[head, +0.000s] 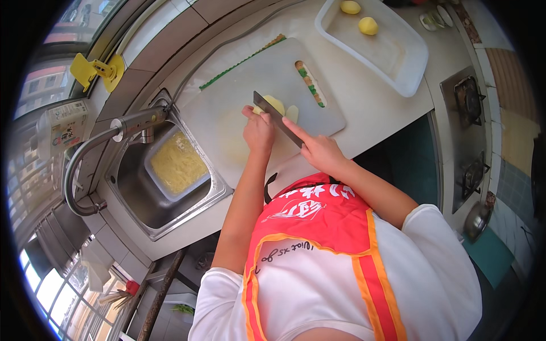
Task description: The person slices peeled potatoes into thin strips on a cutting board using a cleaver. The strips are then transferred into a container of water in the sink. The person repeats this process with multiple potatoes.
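A white cutting board (243, 91) with a handle slot lies on the counter before me. My right hand (320, 149) grips a kitchen knife with a broad dark blade (281, 123), its index finger laid along the blade. On the blade's left, my left hand (259, 130) holds a piece of peeled potato (257, 110) against the board, partly hidden by the fingers. Cut potato (274, 103) shows on the blade's far side. A thin pale slice (292, 114) lies just right of the blade.
A white plastic tub (384, 55) holds two peeled potatoes (359, 17) at the back right. At left, a steel sink (136, 200) contains a tub of shredded potato in water (179, 164), near a curved faucet (72, 170). A gas stove (465, 140) stands far right.
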### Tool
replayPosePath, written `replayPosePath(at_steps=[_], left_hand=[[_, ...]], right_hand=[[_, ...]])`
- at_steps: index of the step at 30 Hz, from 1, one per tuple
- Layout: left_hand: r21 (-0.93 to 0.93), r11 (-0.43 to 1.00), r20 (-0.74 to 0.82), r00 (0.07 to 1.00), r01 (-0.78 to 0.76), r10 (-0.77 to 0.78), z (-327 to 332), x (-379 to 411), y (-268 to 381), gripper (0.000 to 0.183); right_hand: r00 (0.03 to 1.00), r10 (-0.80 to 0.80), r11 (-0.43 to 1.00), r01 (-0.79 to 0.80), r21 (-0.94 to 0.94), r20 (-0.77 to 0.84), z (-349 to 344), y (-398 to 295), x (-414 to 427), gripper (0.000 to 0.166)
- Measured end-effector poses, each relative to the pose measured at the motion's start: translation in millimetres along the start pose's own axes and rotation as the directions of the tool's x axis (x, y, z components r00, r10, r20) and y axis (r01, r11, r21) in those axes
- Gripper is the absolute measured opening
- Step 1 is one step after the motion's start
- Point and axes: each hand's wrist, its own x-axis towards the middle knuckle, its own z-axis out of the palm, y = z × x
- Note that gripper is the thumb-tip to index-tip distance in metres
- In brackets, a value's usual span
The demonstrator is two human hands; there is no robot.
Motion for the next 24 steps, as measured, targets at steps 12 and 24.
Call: replayPosePath(at_steps=[12,24], left_hand=[[0.025,0.999,0.023,0.999,0.029,-0.03,-0.8,-0.6,-0.4,0.04],[-0.017,1.0,0.002,1.0,0.021,-0.02,0.6,-4.7,-3.9,0.039]], right_hand=[[0.999,0.019,1.0,-0.019,-0.001,0.049,-19.1,1.0,-15.6,0.076],[0.99,-0.087,0.996,0.084,-0.032,-0.112,8.5,9.1,-0.6,0.076]])
